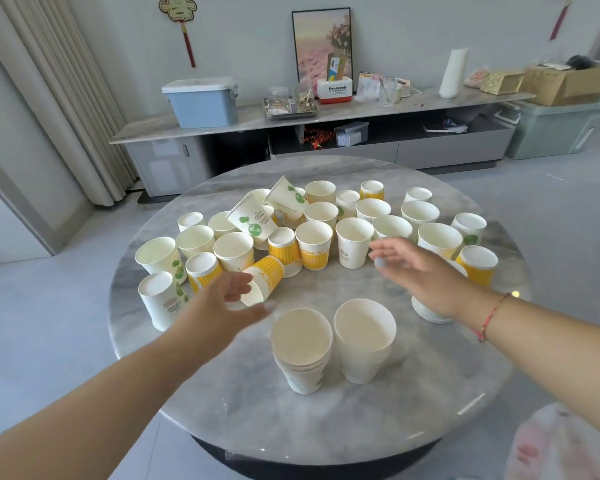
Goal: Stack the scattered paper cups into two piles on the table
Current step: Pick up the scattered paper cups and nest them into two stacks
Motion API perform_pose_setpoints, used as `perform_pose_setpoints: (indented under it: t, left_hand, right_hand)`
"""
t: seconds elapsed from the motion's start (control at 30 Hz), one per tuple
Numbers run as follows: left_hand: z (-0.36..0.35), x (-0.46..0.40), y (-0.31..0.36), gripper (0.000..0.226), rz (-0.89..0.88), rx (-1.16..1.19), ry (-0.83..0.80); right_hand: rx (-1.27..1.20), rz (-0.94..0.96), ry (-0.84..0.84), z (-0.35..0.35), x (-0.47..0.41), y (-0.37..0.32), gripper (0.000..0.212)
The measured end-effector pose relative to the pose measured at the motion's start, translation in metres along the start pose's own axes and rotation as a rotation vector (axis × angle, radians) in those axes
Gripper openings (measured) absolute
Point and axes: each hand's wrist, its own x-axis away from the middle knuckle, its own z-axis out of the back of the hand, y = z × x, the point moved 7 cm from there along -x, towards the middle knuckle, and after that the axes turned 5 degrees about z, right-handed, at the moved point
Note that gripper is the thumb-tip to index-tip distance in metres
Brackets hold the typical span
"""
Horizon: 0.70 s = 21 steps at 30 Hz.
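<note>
Two short piles of nested paper cups stand near the front of the round marble table (pixel 430 393): a left pile (pixel 302 351) and a right pile (pixel 364 341). Behind them several loose cups are scattered, some upright, some upside down, some tipped. My left hand (pixel 226 303) has its fingers around the mouth of a yellow-striped cup (pixel 264 278) lying on its side. My right hand (pixel 416 268) hovers with fingers spread and empty, just right of an upright white cup (pixel 354 242). A stack of upside-down cups (pixel 430 311) is partly hidden under my right wrist.
A low grey cabinet (pixel 326 116) runs along the far wall with a blue box (pixel 201 102), a tray, a framed picture and cartons on it. A curtain hangs at the left. A pale bag (pixel 565 445) sits at the bottom right corner.
</note>
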Motion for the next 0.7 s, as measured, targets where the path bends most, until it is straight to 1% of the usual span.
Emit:
perform_pose_setpoints:
  t: [0.03,0.07,0.1,0.13,0.2,0.23,0.27,0.33,0.37,0.43,0.53,0.6,0.67,0.7]
  left_hand:
    - [0.008,-0.010,-0.006,0.045,0.067,0.005,0.101]
    - [0.013,-0.021,-0.015,0.033,0.140,0.011,0.172]
    - [0.015,-0.029,-0.023,0.028,0.208,0.022,0.216]
    - [0.014,-0.037,-0.030,0.029,0.267,0.031,0.235]
    - [0.007,-0.048,-0.043,0.046,0.382,0.075,0.249]
    - [0.001,-0.053,-0.048,0.051,0.429,0.133,0.255]
    - [-0.006,-0.059,-0.051,0.052,0.461,0.208,0.249]
    - [-0.018,-0.069,-0.052,0.043,0.485,0.333,0.236]
    - [-0.022,-0.071,-0.052,0.037,0.486,0.355,0.248]
    - [-0.022,-0.072,-0.050,0.031,0.466,0.323,0.285]
    - [-0.009,-0.058,-0.037,0.014,0.345,0.172,0.325]
    - [0.005,-0.042,-0.024,0.025,0.245,0.089,0.361]
    - [0.022,-0.023,-0.005,0.022,0.127,0.039,0.393]
    - [0.030,-0.012,0.008,0.020,0.049,-0.002,0.395]
  right_hand:
    - [0.035,-0.008,0.036,0.004,-0.010,0.002,0.046]
    - [0.074,-0.017,0.055,0.006,-0.021,0.005,0.043]
    - [0.120,-0.026,0.062,0.006,-0.033,0.009,0.042]
    - [0.174,-0.037,0.062,0.005,-0.044,0.014,0.042]
    - [0.280,-0.060,0.055,0.002,-0.063,0.024,0.045]
    - [0.324,-0.070,0.043,-0.002,-0.072,0.029,0.047]
    - [0.367,-0.084,0.022,-0.006,-0.079,0.034,0.049]
    - [0.439,-0.120,-0.025,-0.016,-0.087,0.042,0.050]
    - [0.470,-0.138,-0.048,-0.021,-0.089,0.045,0.049]
    - [0.512,-0.153,-0.062,-0.026,-0.089,0.048,0.044]
    - [0.513,-0.113,-0.022,-0.020,-0.082,0.041,0.037]
    - [0.482,-0.056,0.022,-0.010,-0.070,0.026,0.026]
    - [0.459,0.022,0.104,0.006,-0.052,0.003,0.010]
    - [0.427,0.057,0.137,0.014,-0.040,-0.010,0.006]
